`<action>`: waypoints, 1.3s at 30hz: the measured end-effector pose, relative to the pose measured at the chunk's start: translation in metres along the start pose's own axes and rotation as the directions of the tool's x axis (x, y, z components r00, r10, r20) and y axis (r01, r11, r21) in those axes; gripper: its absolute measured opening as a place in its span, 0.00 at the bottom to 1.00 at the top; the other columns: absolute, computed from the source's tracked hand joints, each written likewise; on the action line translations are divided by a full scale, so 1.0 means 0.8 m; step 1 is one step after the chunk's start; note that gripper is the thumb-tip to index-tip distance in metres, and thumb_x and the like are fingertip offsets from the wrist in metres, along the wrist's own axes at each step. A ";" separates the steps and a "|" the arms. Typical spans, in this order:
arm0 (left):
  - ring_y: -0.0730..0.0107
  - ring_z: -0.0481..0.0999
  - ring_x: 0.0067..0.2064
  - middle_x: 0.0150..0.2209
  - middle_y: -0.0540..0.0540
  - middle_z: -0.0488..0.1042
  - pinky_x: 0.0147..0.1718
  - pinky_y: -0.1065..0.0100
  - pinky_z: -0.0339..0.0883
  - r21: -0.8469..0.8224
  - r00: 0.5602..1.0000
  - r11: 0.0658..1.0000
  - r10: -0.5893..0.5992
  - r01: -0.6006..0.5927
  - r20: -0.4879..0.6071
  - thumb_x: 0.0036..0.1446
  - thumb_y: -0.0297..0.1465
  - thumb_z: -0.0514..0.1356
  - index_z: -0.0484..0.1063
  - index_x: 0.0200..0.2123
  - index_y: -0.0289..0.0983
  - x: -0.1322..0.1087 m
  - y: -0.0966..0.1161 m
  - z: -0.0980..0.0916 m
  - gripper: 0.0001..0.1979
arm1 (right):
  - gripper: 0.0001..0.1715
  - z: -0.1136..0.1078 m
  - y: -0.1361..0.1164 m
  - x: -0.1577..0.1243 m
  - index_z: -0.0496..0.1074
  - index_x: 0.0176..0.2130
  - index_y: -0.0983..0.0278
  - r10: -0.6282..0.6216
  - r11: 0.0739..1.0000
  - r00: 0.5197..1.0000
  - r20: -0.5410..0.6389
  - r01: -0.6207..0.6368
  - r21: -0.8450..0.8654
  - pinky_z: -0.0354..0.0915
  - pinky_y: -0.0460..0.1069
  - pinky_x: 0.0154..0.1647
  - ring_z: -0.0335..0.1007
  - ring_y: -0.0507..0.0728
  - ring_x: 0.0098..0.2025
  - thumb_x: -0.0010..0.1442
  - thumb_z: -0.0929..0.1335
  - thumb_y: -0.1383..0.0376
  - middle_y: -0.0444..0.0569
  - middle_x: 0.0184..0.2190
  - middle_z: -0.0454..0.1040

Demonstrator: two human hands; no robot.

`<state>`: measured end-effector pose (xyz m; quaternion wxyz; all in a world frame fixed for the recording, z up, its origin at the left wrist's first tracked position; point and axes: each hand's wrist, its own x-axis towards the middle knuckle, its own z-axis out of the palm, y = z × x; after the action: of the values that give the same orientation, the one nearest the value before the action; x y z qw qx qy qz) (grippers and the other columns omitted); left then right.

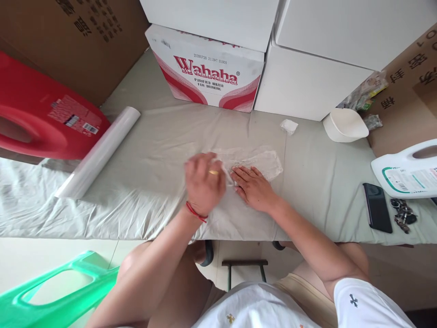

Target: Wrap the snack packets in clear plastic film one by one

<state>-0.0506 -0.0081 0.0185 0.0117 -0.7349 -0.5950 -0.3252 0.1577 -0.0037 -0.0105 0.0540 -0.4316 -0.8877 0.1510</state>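
A thin, clear plastic bag [273, 161] lies crumpled and flattened on the cloth-covered surface. My right hand [254, 189] presses on it with the palm down and fingers stretched out. Close beside, my left hand [205, 180] is raised a little, its fingers curled and slightly smeared by motion. A yellow ring and a red cord bracelet show on this hand and wrist. The bag's near end appears to run up into the left fingers, whose tips are partly hidden.
A clear plastic film roll [99, 155] leans by a red jug [44, 109] at left. Behind stand a Wahaha carton [211, 73] and white boxes [307, 82]. To the right are a white bowl [344, 127], crumpled white piece [289, 126], phone [377, 207], keys [403, 214] and white jug [409, 171].
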 end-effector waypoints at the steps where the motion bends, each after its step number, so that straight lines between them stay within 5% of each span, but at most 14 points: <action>1: 0.47 0.73 0.62 0.56 0.38 0.78 0.61 0.40 0.65 -0.075 0.988 0.988 0.141 -0.135 0.070 0.67 0.29 0.56 0.77 0.48 0.42 -0.007 0.012 0.006 0.12 | 0.31 0.002 -0.001 -0.001 0.61 0.74 0.59 0.008 1.000 1.000 -0.018 -0.008 0.001 0.47 0.68 0.78 0.52 0.63 0.77 0.76 0.58 0.59 0.51 0.75 0.60; 3: 0.53 0.74 0.63 0.53 0.42 0.81 0.62 0.44 0.66 -0.218 0.895 0.899 0.416 -0.379 0.160 0.68 0.28 0.55 0.78 0.49 0.45 -0.020 0.032 0.017 0.14 | 0.32 0.005 -0.003 -0.004 0.60 0.74 0.61 0.021 1.000 0.999 -0.046 -0.020 0.006 0.47 0.67 0.79 0.52 0.64 0.77 0.76 0.59 0.58 0.52 0.74 0.61; 5: 0.54 0.74 0.64 0.55 0.42 0.81 0.63 0.47 0.66 -0.293 0.828 0.832 0.532 -0.471 0.179 0.69 0.29 0.54 0.77 0.52 0.45 -0.029 0.045 0.026 0.14 | 0.34 0.008 -0.004 -0.008 0.58 0.74 0.62 0.028 1.000 0.998 -0.065 -0.027 0.010 0.46 0.67 0.79 0.53 0.65 0.77 0.75 0.60 0.56 0.53 0.73 0.63; 11: 0.57 0.73 0.66 0.62 0.45 0.78 0.68 0.50 0.60 -0.273 0.824 0.840 0.527 -0.468 0.208 0.73 0.37 0.53 0.75 0.59 0.44 -0.026 0.059 0.029 0.17 | 0.31 0.009 -0.015 -0.005 0.60 0.73 0.46 0.056 0.998 0.997 -0.044 -0.055 0.020 0.47 0.73 0.77 0.52 0.70 0.77 0.74 0.60 0.51 0.44 0.72 0.65; 14: 0.55 0.73 0.64 0.60 0.43 0.80 0.68 0.46 0.56 -0.231 0.846 0.882 0.463 -0.411 0.263 0.75 0.39 0.51 0.73 0.63 0.44 -0.015 0.059 0.023 0.20 | 0.31 0.008 -0.026 0.005 0.60 0.73 0.46 0.100 0.995 0.995 -0.027 -0.100 0.002 0.47 0.78 0.75 0.54 0.72 0.76 0.74 0.61 0.53 0.47 0.71 0.67; 18: 0.50 0.79 0.54 0.51 0.39 0.83 0.58 0.42 0.61 -0.054 0.899 0.979 0.203 -0.198 0.389 0.76 0.37 0.45 0.80 0.51 0.39 0.000 0.049 0.012 0.23 | 0.32 -0.002 -0.035 0.012 0.63 0.72 0.54 0.109 0.993 0.993 0.042 -0.107 -0.044 0.44 0.80 0.74 0.53 0.73 0.76 0.73 0.59 0.64 0.54 0.71 0.66; 21: 0.50 0.81 0.45 0.45 0.37 0.83 0.50 0.46 0.65 0.148 0.868 0.987 -0.021 -0.061 0.497 0.75 0.37 0.46 0.80 0.47 0.37 0.007 0.033 0.005 0.23 | 0.33 -0.008 -0.035 0.012 0.67 0.70 0.53 0.088 0.994 0.993 0.074 -0.082 -0.078 0.45 0.83 0.71 0.53 0.75 0.75 0.71 0.57 0.70 0.52 0.73 0.63; 25: 0.48 0.81 0.43 0.46 0.35 0.80 0.43 0.49 0.68 0.331 0.806 0.943 -0.215 0.025 0.551 0.73 0.35 0.48 0.80 0.46 0.35 0.013 0.013 -0.001 0.20 | 0.31 -0.006 -0.028 0.010 0.64 0.72 0.52 0.103 0.993 0.994 0.032 -0.101 -0.060 0.45 0.84 0.70 0.55 0.74 0.74 0.74 0.57 0.65 0.52 0.76 0.56; 31: 0.46 0.77 0.50 0.46 0.33 0.78 0.43 0.52 0.68 0.380 0.834 0.924 -0.171 -0.050 0.525 0.69 0.26 0.48 0.79 0.45 0.34 0.008 0.009 0.006 0.19 | 0.33 -0.023 -0.001 0.012 0.58 0.74 0.56 0.086 0.993 0.996 -0.016 -0.085 0.086 0.52 0.74 0.73 0.58 0.69 0.73 0.75 0.60 0.55 0.55 0.75 0.60; 35: 0.45 0.73 0.53 0.48 0.31 0.75 0.47 0.53 0.67 0.298 0.875 0.954 -0.130 -0.018 0.466 0.67 0.20 0.46 0.79 0.49 0.32 0.009 0.017 0.012 0.22 | 0.33 -0.050 0.038 0.039 0.63 0.72 0.63 0.119 0.990 0.982 -0.146 -0.105 0.099 0.59 0.63 0.71 0.60 0.67 0.70 0.71 0.65 0.62 0.59 0.70 0.66; 39: 0.47 0.72 0.52 0.51 0.34 0.74 0.48 0.53 0.65 0.111 0.873 0.987 0.048 -0.116 0.486 0.68 0.21 0.47 0.77 0.58 0.39 0.012 0.019 0.014 0.24 | 0.43 -0.061 0.074 0.079 0.61 0.73 0.67 0.223 0.975 0.974 -0.042 -0.223 0.021 0.58 0.63 0.70 0.60 0.70 0.69 0.63 0.72 0.67 0.63 0.66 0.68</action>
<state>-0.0313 0.0006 0.0197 -0.0724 -0.8148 -0.5682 -0.0900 0.1735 0.0910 0.0148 0.0597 -0.5313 -0.8310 0.1535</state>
